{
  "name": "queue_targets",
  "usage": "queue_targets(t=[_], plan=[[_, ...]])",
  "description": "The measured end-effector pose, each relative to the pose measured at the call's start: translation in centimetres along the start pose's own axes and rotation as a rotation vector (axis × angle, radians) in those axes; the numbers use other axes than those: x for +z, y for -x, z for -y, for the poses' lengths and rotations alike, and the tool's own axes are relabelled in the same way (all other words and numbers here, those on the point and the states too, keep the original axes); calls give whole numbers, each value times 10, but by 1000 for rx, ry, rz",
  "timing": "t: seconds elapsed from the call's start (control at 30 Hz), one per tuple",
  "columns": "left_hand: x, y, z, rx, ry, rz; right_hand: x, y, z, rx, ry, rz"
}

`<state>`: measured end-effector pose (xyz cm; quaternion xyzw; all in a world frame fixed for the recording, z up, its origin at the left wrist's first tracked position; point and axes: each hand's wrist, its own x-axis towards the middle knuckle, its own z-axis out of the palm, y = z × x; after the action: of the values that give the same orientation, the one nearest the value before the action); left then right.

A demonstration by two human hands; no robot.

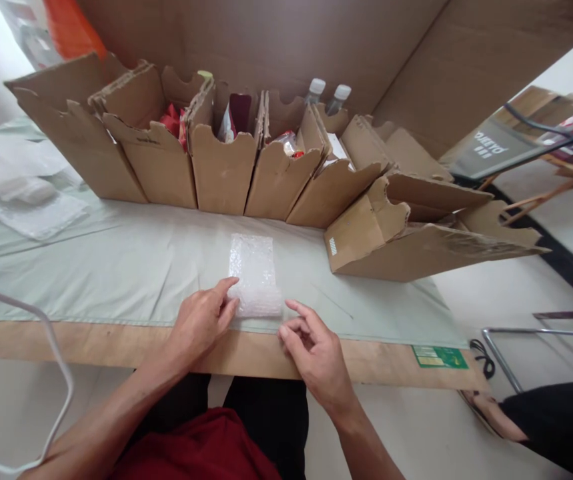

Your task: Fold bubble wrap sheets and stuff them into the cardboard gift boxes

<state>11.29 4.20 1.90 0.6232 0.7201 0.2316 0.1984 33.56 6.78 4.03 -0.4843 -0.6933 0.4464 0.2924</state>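
Note:
A clear sheet of bubble wrap [253,263] lies flat on the pale green cloth, its near end thicker, as if folded or rolled. My left hand [201,323] rests at its left edge, with index finger and thumb apart and the fingertips at the plastic. Just off the near right corner, my right hand [316,357] hovers with its index finger stretched out and the other fingers loosely bent. Nothing shows between its fingers. Whether the left fingertips press on the wrap or only touch it, I cannot tell.
Several cardboard bins [223,173] stand in a row behind the wrap, some holding packets and bottles. Another cardboard bin [381,233] sits angled at the right. More plastic wrap [36,207] is piled at the left. A white cable [61,360] loops beside my left arm. Someone's foot [491,410] shows at right.

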Motion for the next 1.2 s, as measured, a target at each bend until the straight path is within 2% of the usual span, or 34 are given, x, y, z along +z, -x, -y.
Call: queue_targets(t=[0.1, 0.17, 0.23, 0.3, 0.4, 0.43, 0.5, 0.57, 0.67, 0.77, 0.9, 1.0, 1.13, 1.2], plan=[[-2, -6, -2, -23, -46, 44, 2, -3, 1, -425, 334, -65], [-1, -10, -2, -34, -69, 52, 6, -9, 1, -598, 532, -35], [-1, -11, -1, -22, -80, 20, 10, -18, -1, -631, 684, 17], [-1, -9, 0, 41, -76, -96, 13, -24, -4, -610, 762, 56], [-4, 1, 4, 259, -91, -308, 13, -30, -8, -591, 791, 90], [-5, 4, 5, 349, -109, -326, 13, -31, -9, -594, 793, 102], [-5, 10, 8, 489, -153, -279, 11, -34, -11, -608, 796, 126], [-2, 12, 10, 546, -182, -215, 10, -38, -11, -633, 789, 129], [2, 10, 12, 520, -168, -208, 8, -43, -10, -658, 734, 124], [-2, 9, 10, 458, -39, -203, 2, -46, -2, -580, 603, 180], [-11, 6, 4, 250, 163, -88, -2, -51, 7, -384, 395, 243], [-11, -3, 0, 94, 177, -56, 1, -55, 3, -308, 312, 147], [-7, -15, -4, 37, 64, -65, 5, -48, -8, -509, 486, -128], [-4, -19, -5, 33, 8, -65, 4, -43, -11, -614, 569, -135]])
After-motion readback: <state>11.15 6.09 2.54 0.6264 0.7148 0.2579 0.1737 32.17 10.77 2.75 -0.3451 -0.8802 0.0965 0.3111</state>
